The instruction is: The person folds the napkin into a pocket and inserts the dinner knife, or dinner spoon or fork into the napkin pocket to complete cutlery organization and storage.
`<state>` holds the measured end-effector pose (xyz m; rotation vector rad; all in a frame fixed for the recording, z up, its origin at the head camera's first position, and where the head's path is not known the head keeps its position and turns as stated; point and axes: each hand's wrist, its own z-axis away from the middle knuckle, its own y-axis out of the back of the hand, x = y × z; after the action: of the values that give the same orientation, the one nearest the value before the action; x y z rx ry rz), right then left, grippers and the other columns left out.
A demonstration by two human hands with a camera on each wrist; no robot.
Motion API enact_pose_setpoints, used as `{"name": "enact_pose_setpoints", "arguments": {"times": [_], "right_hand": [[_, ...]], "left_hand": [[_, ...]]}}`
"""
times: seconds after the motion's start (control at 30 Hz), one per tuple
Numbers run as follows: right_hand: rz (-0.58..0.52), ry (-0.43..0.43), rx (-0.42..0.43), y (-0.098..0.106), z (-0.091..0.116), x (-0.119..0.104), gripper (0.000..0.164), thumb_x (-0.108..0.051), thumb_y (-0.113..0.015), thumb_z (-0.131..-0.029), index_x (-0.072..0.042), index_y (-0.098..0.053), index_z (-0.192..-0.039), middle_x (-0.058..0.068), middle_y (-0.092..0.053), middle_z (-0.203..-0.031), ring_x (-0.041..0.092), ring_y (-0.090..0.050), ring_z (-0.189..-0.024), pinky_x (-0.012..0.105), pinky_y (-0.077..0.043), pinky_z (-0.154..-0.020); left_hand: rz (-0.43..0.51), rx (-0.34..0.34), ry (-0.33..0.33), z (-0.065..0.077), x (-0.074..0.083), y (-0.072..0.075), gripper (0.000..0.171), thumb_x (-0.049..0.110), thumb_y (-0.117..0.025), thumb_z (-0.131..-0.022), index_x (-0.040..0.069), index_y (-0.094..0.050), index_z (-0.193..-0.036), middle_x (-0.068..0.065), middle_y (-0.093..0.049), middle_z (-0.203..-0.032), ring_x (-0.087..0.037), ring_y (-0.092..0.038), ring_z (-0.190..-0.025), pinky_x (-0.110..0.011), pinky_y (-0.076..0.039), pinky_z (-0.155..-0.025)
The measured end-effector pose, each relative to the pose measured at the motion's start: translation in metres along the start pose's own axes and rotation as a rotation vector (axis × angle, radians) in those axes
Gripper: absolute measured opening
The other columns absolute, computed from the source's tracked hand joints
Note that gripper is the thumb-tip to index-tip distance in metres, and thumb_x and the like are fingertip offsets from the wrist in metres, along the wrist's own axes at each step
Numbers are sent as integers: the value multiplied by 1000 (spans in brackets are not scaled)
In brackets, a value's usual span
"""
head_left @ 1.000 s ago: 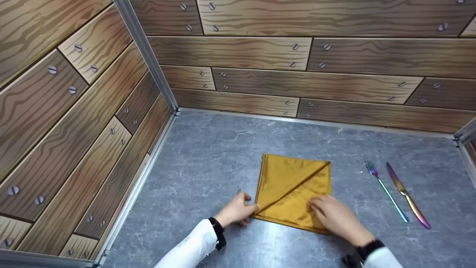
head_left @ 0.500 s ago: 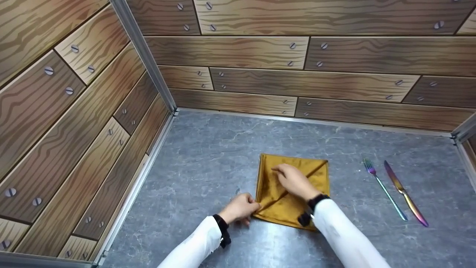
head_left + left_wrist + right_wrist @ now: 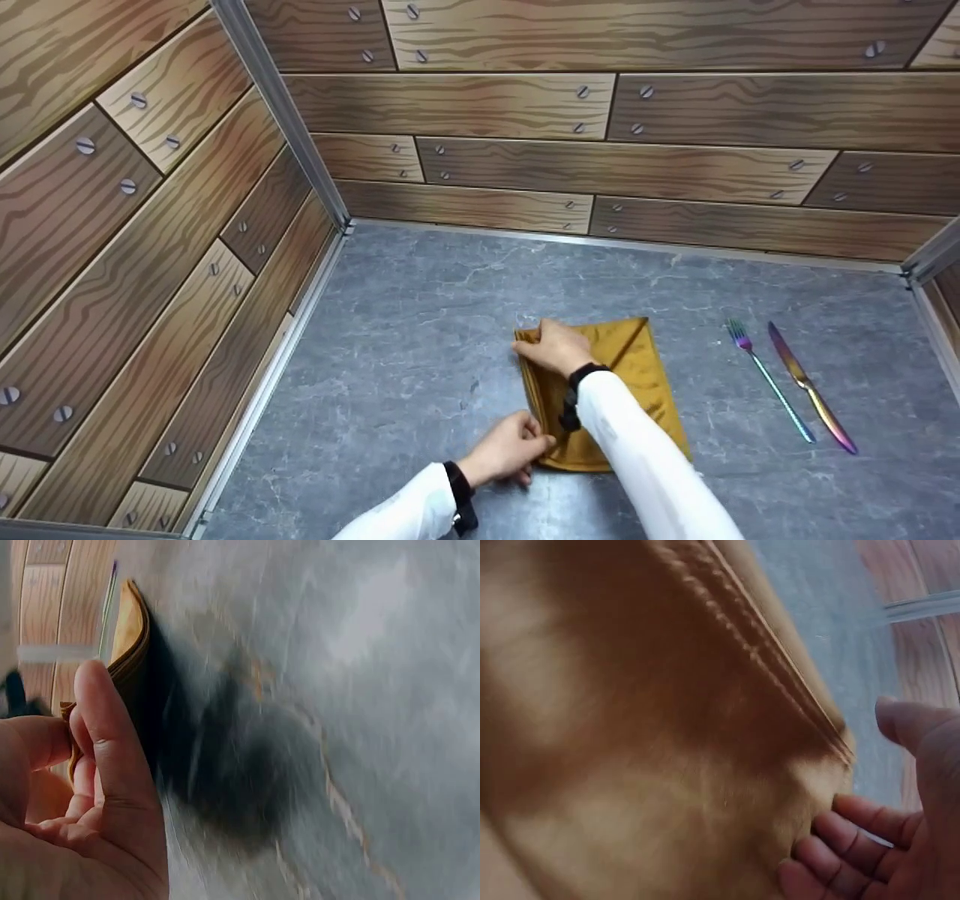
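Cloth (image 3: 630,360), mustard & folded in layers, is lying flat-ish on the grey marbled bench (image 3: 420,322), just right of ctr in the head view; a diag. line is running to its far R corner. L hand (image 3: 510,448) is pinching the near-L corner, its grip narrowed to thumb & fingertips w/ the edge btwn. R hand (image 3: 555,346) is sitting at the far-L corner: per the R wrist cam, fingers are touching the edge while the thumb is standing off, so that grip is parted, not clamping.

R sleeve (image 3: 645,450) is lying across the cloth & blocking its middle from the head cam; black R wristband (image 3: 581,375) is covering a bit more. L sleeve (image 3: 405,502) is coming in from below, clear of the cloth.

Fork (image 3: 774,387) & knife (image 3: 804,384), both w/ rainbow finish, are lying side by side to the R, not touching each other or the cloth. Wood-print back wall (image 3: 480,105) & L wall (image 3: 172,262) are boxing in the bench, meeting at a metal corner post (image 3: 277,112).
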<state>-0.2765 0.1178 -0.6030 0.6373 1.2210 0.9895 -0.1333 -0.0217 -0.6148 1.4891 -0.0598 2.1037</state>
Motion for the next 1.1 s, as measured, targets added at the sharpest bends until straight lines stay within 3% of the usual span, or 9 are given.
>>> {"name": "enact_pose_setpoints", "arguments": {"times": [0.2, 0.33, 0.53, 0.67, 0.73, 0.8, 0.97, 1.1], "right_hand": [[213, 8, -9, -9, 0, -13, 88, -69, -66, -65, -3, -47, -120, 13, -62, -96, 29, -61, -83, 43, -48, -68], [281, 36, -7, -9, 0, -17, 82, -59, -68, -70, 1, -46, -122, 15, -62, -96, 31, -62, -83, 43, -50, -67], [330, 83, 19, -9, 0, -18, 71, -39, -59, -81, 3, -41, -136, 18, -64, -102, 30, -62, -85, 42, -51, -67], [272, 117, 105, -10, 1, -16, 38, -28, -55, -80, -2, -62, -107, 13, -65, -81, 28, -61, -69, 42, -48, -55], [246, 119, 136, -9, 0, -15, 22, -27, -55, -81, -8, -64, -87, 10, -63, -74, 26, -59, -64, 42, -45, -51], [224, 116, 156, -8, -1, -13, 17, -27, -55, -82, -12, -61, -74, 9, -63, -72, 26, -58, -62, 42, -44, -50], [184, 97, 156, -6, -3, -11, 15, -24, -56, -81, -12, -61, -74, 10, -64, -75, 27, -59, -63, 44, -44, -51], [163, 79, 145, -5, -4, -10, 14, -25, -56, -81, -13, -61, -75, 8, -63, -74, 25, -58, -62, 42, -44, -51]], "left_hand": [[-9, 8, -41, 4, 3, -12, 22, 29, -68, -83, 14, -52, -81, 0, -56, -62, -16, -55, -36, -41, -50, -38], [5, 0, -35, 5, 5, -13, 24, 31, -68, -83, 14, -52, -82, 0, -57, -63, -16, -54, -37, -39, -50, -38], [26, -4, -33, 6, 5, -13, 24, 30, -68, -83, 12, -52, -82, -2, -58, -62, -16, -54, -36, -39, -50, -38], [12, 1, -28, 7, 3, -13, 23, 29, -68, -83, 12, -53, -81, -2, -58, -60, -17, -54, -36, -39, -49, -37], [-11, 6, -17, 7, 1, -13, 23, 30, -68, -83, 12, -53, -79, -3, -59, -60, -17, -54, -36, -39, -49, -37], [-42, 6, 2, 8, 1, -12, 24, 32, -68, -82, 12, -54, -77, -4, -61, -61, -17, -55, -36, -39, -50, -38], [-170, -7, 38, 8, 0, -11, 35, 47, -69, -77, 15, -56, -73, -1, -61, -60, -17, -56, -39, -37, -50, -39], [-237, -23, 18, 8, -2, -10, 32, 42, -68, -79, 15, -55, -71, 0, -59, -57, -19, -57, -39, -38, -49, -38]]}}
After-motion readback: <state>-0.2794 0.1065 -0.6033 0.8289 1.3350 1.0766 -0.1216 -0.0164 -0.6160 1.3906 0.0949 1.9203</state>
